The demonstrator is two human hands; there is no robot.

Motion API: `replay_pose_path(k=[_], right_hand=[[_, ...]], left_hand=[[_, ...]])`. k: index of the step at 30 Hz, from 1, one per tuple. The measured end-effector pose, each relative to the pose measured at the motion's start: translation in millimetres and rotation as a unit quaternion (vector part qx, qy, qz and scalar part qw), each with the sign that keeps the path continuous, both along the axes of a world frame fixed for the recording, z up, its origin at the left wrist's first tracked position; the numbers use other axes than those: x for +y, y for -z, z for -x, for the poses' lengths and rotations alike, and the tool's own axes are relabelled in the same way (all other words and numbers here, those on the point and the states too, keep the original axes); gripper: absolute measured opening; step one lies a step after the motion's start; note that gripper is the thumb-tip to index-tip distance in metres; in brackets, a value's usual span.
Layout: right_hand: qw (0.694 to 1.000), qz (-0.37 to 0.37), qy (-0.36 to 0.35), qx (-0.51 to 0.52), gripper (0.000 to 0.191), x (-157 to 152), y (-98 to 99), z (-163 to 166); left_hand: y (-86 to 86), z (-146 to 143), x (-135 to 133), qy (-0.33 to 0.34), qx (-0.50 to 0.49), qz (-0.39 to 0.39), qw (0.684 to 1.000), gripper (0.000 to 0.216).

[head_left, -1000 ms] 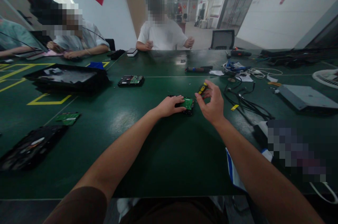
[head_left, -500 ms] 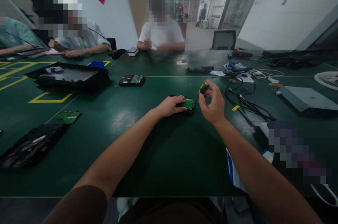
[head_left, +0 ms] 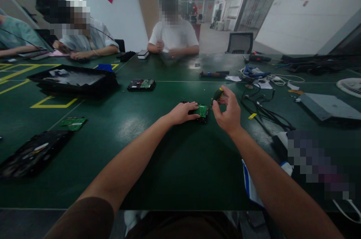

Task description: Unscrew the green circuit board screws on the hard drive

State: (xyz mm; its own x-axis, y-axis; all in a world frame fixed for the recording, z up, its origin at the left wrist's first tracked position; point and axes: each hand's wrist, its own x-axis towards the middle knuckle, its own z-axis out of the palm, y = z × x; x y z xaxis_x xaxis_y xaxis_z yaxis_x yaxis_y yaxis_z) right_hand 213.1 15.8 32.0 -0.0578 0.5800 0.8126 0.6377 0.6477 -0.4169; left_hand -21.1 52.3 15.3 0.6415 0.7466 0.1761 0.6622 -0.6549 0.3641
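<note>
A small black hard drive with a green circuit board point(head_left: 202, 111) lies on the dark green table point(head_left: 175, 164) in front of me. My left hand point(head_left: 182, 113) rests flat on its left side, fingers stretched over it. My right hand point(head_left: 228, 112) is closed around a screwdriver with a black and yellow handle point(head_left: 217, 94), held upright just right of the drive. The screwdriver's tip is hidden behind my fingers.
Another hard drive point(head_left: 141, 85) lies further back. A black tray point(head_left: 73, 81) and a loose green board point(head_left: 72, 123) sit to the left, a dark opened device point(head_left: 31, 154) at the near left. Black cables point(head_left: 262, 109) and a grey box point(head_left: 327, 105) lie right. People sit across the table.
My right hand has closed in slightly toward the drive and turned the screwdriver a little. The left hand stays in place on the drive.
</note>
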Motion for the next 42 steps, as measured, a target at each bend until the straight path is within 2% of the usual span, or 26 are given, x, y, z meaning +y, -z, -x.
replay_pose_path(k=[11,30,42], right_hand=[[1.000,-0.017,0.001,-0.008,0.059,-4.7,-4.2,0.3],[1.000,0.007,-0.012,0.022,0.064,0.8,2.4,0.3],[1.000,-0.010,-0.006,0.008,0.062,0.0,-0.2,-0.5]], left_hand=[[-0.5,-0.2,0.2,-0.001,0.003,0.003,1.000,0.058],[2.0,-0.2,1.5,0.003,0.005,-0.002,1.000,0.058],[1.2,-1.1,0.5,0.001,0.008,-0.009,1.000,0.059]])
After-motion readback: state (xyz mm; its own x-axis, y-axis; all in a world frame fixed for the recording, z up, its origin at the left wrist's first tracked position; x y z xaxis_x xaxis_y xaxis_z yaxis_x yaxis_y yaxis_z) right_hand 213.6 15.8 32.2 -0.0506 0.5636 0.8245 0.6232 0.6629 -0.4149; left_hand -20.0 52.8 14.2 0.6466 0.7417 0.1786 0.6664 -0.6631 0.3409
